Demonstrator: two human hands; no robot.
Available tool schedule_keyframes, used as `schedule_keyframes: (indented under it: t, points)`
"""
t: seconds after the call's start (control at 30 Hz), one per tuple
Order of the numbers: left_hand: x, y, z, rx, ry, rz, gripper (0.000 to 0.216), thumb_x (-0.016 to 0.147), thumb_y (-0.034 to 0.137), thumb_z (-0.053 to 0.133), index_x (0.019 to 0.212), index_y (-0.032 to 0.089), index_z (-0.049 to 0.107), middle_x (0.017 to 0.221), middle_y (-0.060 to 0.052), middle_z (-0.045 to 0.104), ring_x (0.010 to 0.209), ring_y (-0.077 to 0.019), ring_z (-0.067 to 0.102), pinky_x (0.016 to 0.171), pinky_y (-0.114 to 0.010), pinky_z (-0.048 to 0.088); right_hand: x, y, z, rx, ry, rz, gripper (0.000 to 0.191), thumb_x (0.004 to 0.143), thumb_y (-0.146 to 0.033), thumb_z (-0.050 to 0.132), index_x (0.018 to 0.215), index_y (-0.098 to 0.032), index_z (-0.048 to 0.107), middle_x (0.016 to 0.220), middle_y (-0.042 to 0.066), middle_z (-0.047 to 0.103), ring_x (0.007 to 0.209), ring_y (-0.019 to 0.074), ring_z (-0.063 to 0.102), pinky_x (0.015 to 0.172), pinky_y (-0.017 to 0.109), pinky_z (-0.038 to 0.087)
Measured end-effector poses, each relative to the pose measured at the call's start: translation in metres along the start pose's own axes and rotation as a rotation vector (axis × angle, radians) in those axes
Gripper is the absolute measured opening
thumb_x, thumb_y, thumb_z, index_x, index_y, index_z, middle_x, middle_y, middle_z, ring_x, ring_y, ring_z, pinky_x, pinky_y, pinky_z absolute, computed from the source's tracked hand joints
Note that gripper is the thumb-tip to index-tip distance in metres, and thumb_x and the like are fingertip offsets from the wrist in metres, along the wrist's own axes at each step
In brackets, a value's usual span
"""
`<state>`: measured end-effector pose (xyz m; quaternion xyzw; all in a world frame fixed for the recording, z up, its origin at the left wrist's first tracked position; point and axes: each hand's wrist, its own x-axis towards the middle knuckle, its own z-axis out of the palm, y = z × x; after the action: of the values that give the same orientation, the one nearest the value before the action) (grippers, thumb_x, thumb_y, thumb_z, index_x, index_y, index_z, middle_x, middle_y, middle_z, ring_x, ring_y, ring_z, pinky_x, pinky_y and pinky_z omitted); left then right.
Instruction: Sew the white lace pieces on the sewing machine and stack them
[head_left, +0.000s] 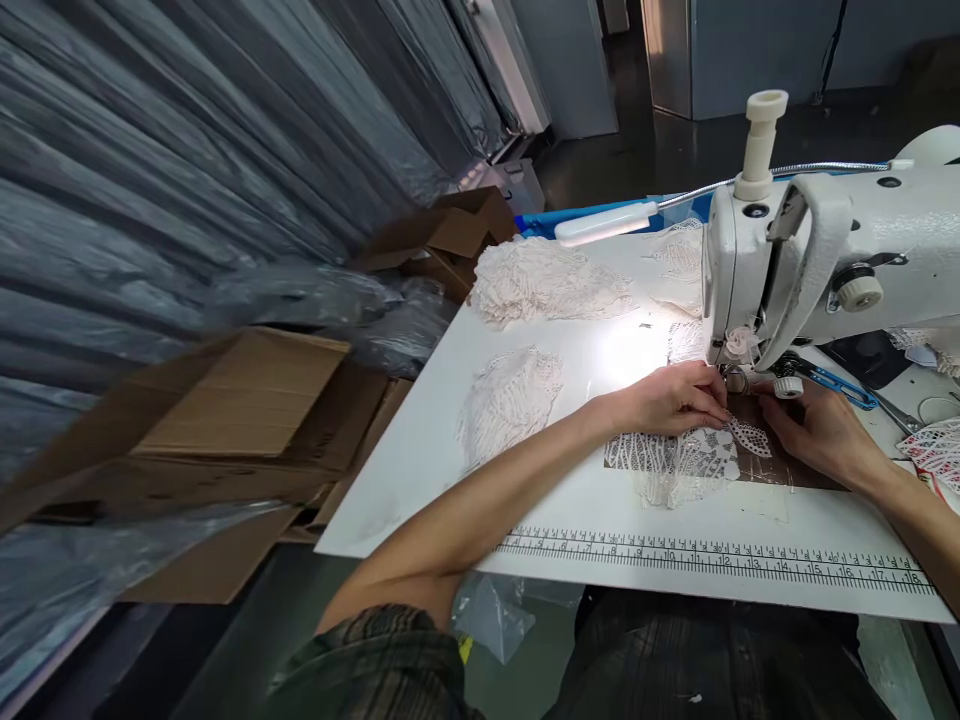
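Note:
A white lace piece lies on the white sewing table, partly over a dark brown patch below the needle of a white sewing machine. My left hand rests flat on the lace, fingers stretched toward the presser foot. My right hand lies to the right of the needle, its fingertips pressing the small lace end flat onto the brown patch.
Two heaps of lace lie farther left on the table. A printed ruler runs along the front edge. Blue-handled snips sit right of the needle. Flattened cardboard boxes and plastic-wrapped rolls fill the left.

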<state>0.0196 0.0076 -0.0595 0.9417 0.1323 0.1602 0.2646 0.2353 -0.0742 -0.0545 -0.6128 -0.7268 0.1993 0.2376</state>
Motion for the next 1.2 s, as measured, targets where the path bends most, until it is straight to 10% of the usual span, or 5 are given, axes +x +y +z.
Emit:
schedule_keyframes:
  t: [0.4, 0.57, 0.87, 1.1, 1.2]
  points:
    - [-0.015, 0.021, -0.010, 0.326, -0.032, -0.070, 0.027, 0.101, 0.025, 0.037, 0.100, 0.018, 0.063, 0.090, -0.005, 0.070, 0.078, -0.0144, 0.063, 0.075, -0.032, 0.045, -0.010, -0.022, 0.005, 0.217, -0.142, -0.170, 0.044, 0.088, -0.055, 0.046, 0.103, -0.020, 0.069, 0.109, 0.012, 0.066, 0.098, 0.0261, 0.062, 0.086, 0.041, 0.050]
    - [-0.022, 0.027, -0.019, 0.025, 0.037, -0.163, 0.024, 0.094, 0.035, 0.056, 0.111, 0.019, 0.062, 0.093, -0.005, 0.072, 0.077, -0.0129, 0.064, 0.079, -0.031, 0.050, -0.013, -0.034, 0.013, 0.328, -0.186, -0.220, 0.031, 0.090, -0.042, 0.044, 0.086, -0.020, 0.065, 0.107, 0.010, 0.067, 0.101, 0.0234, 0.062, 0.091, 0.039, 0.048]
    - [-0.028, 0.023, -0.026, -0.595, 0.137, -0.483, 0.013, 0.087, 0.025, 0.062, 0.092, 0.014, 0.066, 0.084, -0.004, 0.068, 0.074, -0.0091, 0.062, 0.068, -0.023, 0.051, -0.012, -0.041, 0.007, 0.315, -0.228, -0.102, 0.029, 0.088, -0.043, 0.043, 0.082, -0.019, 0.059, 0.066, 0.003, 0.060, 0.057, 0.0153, 0.056, 0.053, 0.029, 0.044]
    - [-0.005, 0.022, -0.040, -0.178, 0.046, -0.393, 0.017, 0.089, 0.028, 0.059, 0.096, 0.014, 0.062, 0.085, -0.003, 0.067, 0.071, -0.0103, 0.060, 0.060, -0.022, 0.045, -0.008, -0.057, 0.022, 0.815, -0.382, 0.373, 0.029, 0.089, -0.037, 0.056, 0.106, -0.016, 0.049, 0.079, 0.006, 0.066, 0.067, 0.0166, 0.069, 0.061, 0.027, 0.058]
    - [0.001, 0.012, -0.023, 0.165, 0.044, -0.315, 0.019, 0.088, 0.027, 0.062, 0.098, 0.012, 0.058, 0.089, -0.006, 0.067, 0.074, -0.0148, 0.062, 0.059, -0.025, 0.046, -0.009, -0.056, 0.021, 0.663, -0.411, 0.448, 0.045, 0.088, -0.043, 0.060, 0.117, -0.014, 0.044, 0.069, 0.004, 0.067, 0.056, 0.0174, 0.066, 0.054, 0.028, 0.055]
